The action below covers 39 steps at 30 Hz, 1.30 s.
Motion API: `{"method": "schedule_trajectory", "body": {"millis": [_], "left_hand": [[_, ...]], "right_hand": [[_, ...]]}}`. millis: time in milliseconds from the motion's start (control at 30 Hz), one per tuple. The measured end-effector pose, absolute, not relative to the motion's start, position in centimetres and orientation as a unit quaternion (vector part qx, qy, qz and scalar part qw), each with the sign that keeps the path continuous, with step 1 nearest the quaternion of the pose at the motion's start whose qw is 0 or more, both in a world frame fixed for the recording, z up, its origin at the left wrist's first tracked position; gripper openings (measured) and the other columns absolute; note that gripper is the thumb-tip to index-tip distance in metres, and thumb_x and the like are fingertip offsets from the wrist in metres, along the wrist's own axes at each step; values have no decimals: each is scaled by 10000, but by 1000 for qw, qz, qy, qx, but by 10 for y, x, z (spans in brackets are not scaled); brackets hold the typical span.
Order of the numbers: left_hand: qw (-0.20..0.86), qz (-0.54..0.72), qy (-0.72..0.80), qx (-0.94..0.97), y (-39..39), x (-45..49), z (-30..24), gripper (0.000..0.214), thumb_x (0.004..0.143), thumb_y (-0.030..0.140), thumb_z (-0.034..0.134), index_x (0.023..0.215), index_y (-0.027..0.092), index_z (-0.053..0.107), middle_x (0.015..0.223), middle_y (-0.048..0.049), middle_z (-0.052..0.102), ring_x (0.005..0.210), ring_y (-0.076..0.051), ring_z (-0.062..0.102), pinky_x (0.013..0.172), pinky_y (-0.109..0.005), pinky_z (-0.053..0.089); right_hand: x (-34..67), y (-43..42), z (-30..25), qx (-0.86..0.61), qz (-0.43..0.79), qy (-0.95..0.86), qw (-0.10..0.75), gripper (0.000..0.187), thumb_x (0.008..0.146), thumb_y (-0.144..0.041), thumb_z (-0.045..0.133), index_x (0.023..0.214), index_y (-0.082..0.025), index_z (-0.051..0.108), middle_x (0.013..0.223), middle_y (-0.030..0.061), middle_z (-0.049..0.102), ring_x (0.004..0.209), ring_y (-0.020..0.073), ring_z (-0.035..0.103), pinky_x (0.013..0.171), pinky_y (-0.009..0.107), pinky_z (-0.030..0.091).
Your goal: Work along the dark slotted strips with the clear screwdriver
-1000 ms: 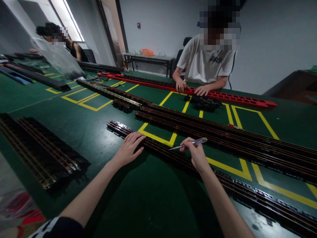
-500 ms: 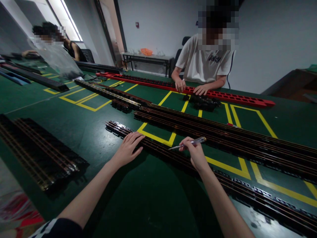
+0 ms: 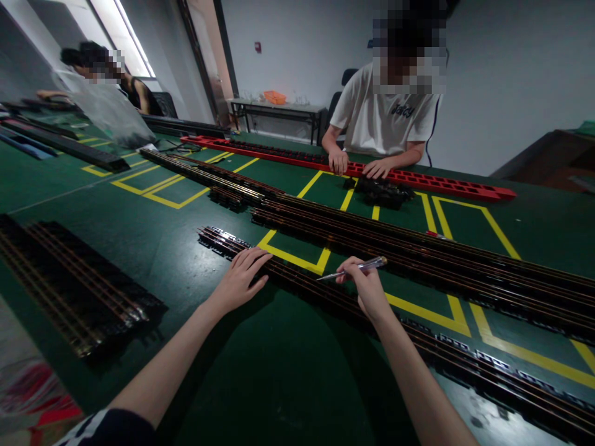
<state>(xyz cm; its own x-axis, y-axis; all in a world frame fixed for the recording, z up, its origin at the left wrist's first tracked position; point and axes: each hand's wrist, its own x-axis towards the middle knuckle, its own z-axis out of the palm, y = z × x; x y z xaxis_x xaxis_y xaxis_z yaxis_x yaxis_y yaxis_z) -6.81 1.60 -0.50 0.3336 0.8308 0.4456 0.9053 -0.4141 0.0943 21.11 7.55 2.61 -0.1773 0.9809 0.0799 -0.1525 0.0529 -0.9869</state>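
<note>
- Two hands, apart: the left hand [image 3: 245, 274] lies spread on a long dark strip [image 3: 302, 282]; the right hand [image 3: 365, 286] pinches a screwdriver-like tool [image 3: 374, 263].
- That strip, passing beneath both hands, looks light and bendy to me.
- I'd take its edges just beside the left hand.

pale grey walls [image 3: 511, 93] enclosed the dim room, with a small red box [image 3: 257, 47] fixed on one. white light filled a tall window [image 3: 132, 46] at the left. against the far wall stood a narrow table [image 3: 300, 108] bearing an orange basket [image 3: 274, 97], a black chair [image 3: 349, 76] nearby. grey floor [image 3: 16, 331] showed beyond the green worktable [image 3: 153, 229].
</note>
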Motion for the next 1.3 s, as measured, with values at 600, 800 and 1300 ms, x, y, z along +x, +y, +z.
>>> {"method": "schedule_trajectory", "body": {"millis": [600, 800, 1300], "left_hand": [[82, -209, -541, -810, 16, -68, -4, 415, 921, 296, 394, 1329, 236, 347, 1296, -89, 477, 1248, -258, 402, 1052, -499, 345], [76, -214, -546, -806, 16, -68, -5, 415, 916, 297, 402, 1326, 244, 364, 1297, -78, 486, 1248, -255, 406, 1058, -495, 339], [82, -214, -540, -810, 16, -67, -4, 412, 917, 285, 407, 1323, 235, 355, 1287, -87, 487, 1238, -254, 408, 1051, -494, 344]], "right_hand": [[215, 77, 22, -393, 565, -539, 486, 156, 703, -256, 573, 568, -194, 620, 535, -11, 600, 510, 126, 573, 549, 258, 485], [213, 77, 23, -397, 562, -540, 485, 152, 690, -264, 573, 562, -195, 617, 526, -8, 596, 508, 130, 568, 550, 264, 484], [214, 77, 23, -401, 560, -538, 486, 154, 689, -262, 575, 557, -193, 615, 525, -9, 593, 508, 132, 570, 554, 266, 485]]}}
